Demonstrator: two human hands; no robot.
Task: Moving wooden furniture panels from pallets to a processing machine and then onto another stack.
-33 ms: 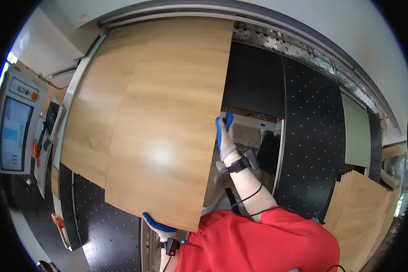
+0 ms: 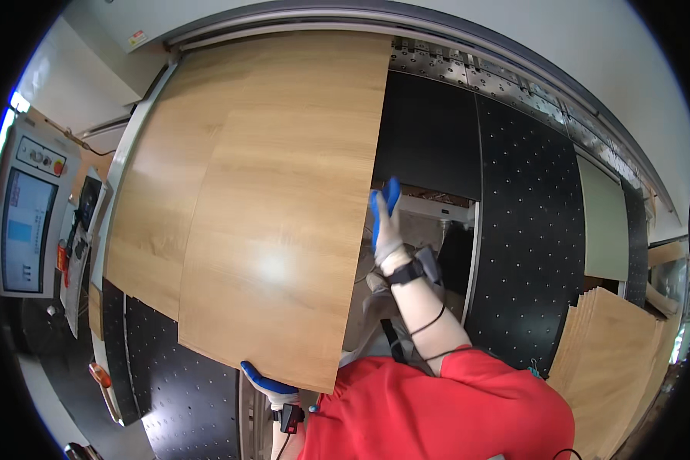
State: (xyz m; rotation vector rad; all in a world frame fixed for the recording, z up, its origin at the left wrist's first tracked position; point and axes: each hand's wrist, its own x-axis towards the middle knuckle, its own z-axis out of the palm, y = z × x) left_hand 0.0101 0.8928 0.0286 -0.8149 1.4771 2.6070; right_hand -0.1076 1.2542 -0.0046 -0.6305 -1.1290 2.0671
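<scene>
A large wood-grain panel (image 2: 276, 199) lies flat across the left half of the machine table, with a second wood-grain panel (image 2: 157, 192) against its left side. My left hand (image 2: 272, 386), in a white glove with blue coating, holds the larger panel's near edge; some fingers are hidden beneath it. Beside the right edge of that panel, my right hand (image 2: 386, 222) is raised over a gap in the table. It wears the same kind of glove, its fingers point away from me and spread apart, and nothing is in it.
Black perforated table sections (image 2: 525, 222) stand to the right and lower left. A pale green panel (image 2: 603, 222) lies far right, above a stack of wood-grain boards (image 2: 609, 353). A control screen (image 2: 27, 230) is at far left. An orange-handled tool (image 2: 100, 376) sits below it.
My right hand has shifted slightly to the right and away from me, its fingers more apart. The left hand and the panels look almost unmoved.
</scene>
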